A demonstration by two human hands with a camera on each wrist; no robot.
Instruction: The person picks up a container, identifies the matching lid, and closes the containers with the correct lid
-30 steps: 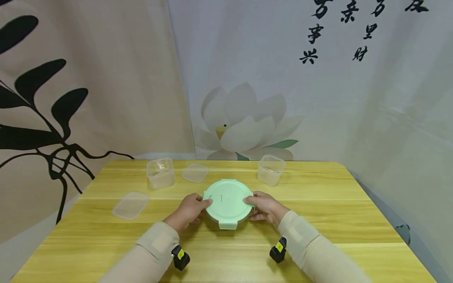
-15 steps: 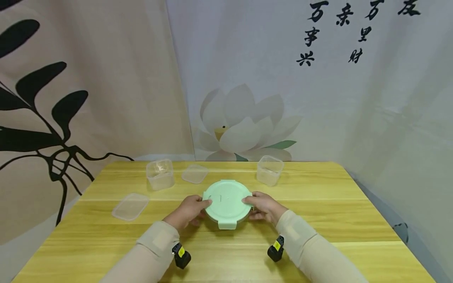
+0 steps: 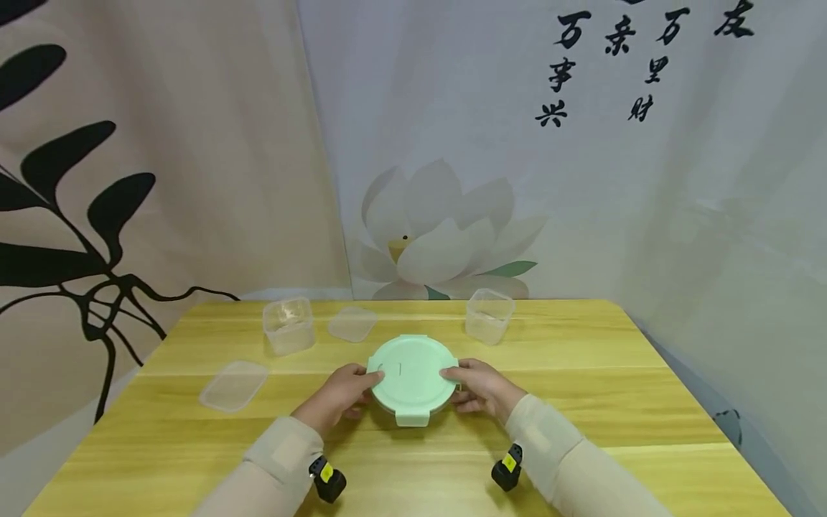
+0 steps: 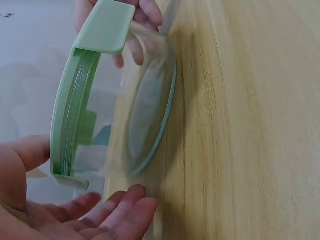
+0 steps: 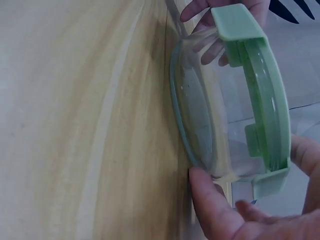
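Note:
A round glass food container with a mint-green lid [image 3: 413, 377] is in the middle of the table, in front of me. Its clear glass bowl [image 4: 150, 125] shows below the lid in the left wrist view, base close to the wood. Green latches, such as the front latch [image 3: 412, 418], hang down from the lid's rim. My left hand [image 3: 339, 393] holds the container's left side, thumb on the lid's edge and fingers lower beside the glass. On the opposite side, my right hand [image 3: 483, 388] holds it likewise; one fingertip [image 5: 200, 177] is right at the bowl's base.
Two clear square plastic tubs stand toward the back: a left tub [image 3: 288, 337] and a right tub [image 3: 487, 327]. One translucent flat lid [image 3: 352, 324] lies between them, another flat lid [image 3: 234, 386] farther left on the wooden table [image 3: 646, 431]. A printed curtain [image 3: 452, 108] hangs behind.
The head view has tilted slightly, so everything sits a little lower in it. Both hands keep the same hold on the container.

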